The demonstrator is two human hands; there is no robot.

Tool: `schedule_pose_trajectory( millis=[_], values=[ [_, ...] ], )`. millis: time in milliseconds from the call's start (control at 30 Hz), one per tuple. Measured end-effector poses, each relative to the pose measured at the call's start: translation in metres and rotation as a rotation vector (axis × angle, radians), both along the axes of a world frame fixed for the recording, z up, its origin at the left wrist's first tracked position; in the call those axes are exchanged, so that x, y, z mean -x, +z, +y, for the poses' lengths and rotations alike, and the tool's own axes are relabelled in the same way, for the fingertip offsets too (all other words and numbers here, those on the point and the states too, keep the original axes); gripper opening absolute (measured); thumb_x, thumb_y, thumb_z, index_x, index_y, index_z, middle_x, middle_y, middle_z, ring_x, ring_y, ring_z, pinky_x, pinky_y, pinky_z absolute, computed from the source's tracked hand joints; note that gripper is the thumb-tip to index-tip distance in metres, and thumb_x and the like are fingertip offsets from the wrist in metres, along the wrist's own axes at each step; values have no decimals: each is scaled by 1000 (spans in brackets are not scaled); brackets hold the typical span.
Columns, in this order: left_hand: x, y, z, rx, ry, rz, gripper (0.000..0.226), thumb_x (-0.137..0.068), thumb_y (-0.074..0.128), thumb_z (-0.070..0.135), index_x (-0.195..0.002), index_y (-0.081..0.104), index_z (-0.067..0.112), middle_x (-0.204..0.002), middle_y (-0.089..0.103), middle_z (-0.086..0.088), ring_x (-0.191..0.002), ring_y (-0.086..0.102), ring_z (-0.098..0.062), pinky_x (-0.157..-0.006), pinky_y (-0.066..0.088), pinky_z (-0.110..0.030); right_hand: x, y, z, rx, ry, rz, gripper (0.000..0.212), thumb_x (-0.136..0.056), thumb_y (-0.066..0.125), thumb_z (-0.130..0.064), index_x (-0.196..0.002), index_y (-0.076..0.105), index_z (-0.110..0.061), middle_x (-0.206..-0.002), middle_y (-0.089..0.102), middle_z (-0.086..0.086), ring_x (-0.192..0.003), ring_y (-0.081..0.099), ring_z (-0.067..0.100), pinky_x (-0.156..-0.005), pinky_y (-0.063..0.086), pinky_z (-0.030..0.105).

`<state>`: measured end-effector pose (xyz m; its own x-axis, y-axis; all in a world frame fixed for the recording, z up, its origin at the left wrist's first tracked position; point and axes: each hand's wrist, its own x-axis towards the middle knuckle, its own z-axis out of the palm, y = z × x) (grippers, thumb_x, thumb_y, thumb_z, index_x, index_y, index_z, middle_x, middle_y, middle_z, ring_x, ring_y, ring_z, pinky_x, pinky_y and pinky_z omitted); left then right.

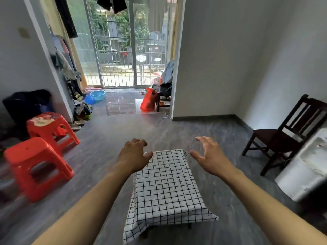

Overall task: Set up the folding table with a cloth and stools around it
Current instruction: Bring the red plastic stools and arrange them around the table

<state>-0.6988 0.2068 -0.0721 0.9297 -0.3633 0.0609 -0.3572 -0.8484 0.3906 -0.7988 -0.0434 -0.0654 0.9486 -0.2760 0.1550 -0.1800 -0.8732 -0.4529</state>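
Observation:
A white cloth with a black grid covers the small folding table in the lower middle; the table itself is hidden except for dark legs under the near edge. My left hand hovers over the cloth's far left corner, fingers loosely curled, holding nothing. My right hand is spread open just right of the far right corner, apart from the cloth. Two red plastic stools stand on the floor to the left: a near one and a far one with a printed top.
A dark wooden chair stands by the right wall, with a white appliance in front of it. Clothes, shoes and blue basins lie by the left wall. An orange bag sits near the barred balcony door.

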Motion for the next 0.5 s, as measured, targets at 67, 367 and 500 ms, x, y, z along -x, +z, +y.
schedule_pose_trajectory(
  millis=[67, 367, 500],
  values=[
    [7, -8, 13, 56, 14, 38, 51, -89, 57, 48, -131, 54, 20, -138, 50, -6, -126, 45, -26, -100, 42, -41, 17, -3, 13, 4, -17, 25, 63, -91, 62, -43, -143, 42, -14, -149, 41, 11, -139, 33, 25, -116, 24, 36],
    [63, -39, 19, 53, 25, 97, 52, -87, 60, 49, -130, 54, 21, -134, 53, -6, -123, 49, -26, -102, 40, -37, 63, 4, 28, 13, 9, 41, 63, -90, 63, -43, -143, 43, -14, -146, 44, 10, -137, 37, 25, -115, 28, 38],
    [74, -34, 17, 45, 89, 78, 52, -86, 60, 50, -130, 55, 22, -132, 55, -5, -119, 51, -27, -98, 45, -40, 68, -1, 32, -57, 64, 55, 63, -90, 64, -42, -143, 42, -16, -148, 41, 9, -139, 33, 24, -115, 26, 36]
  ],
)
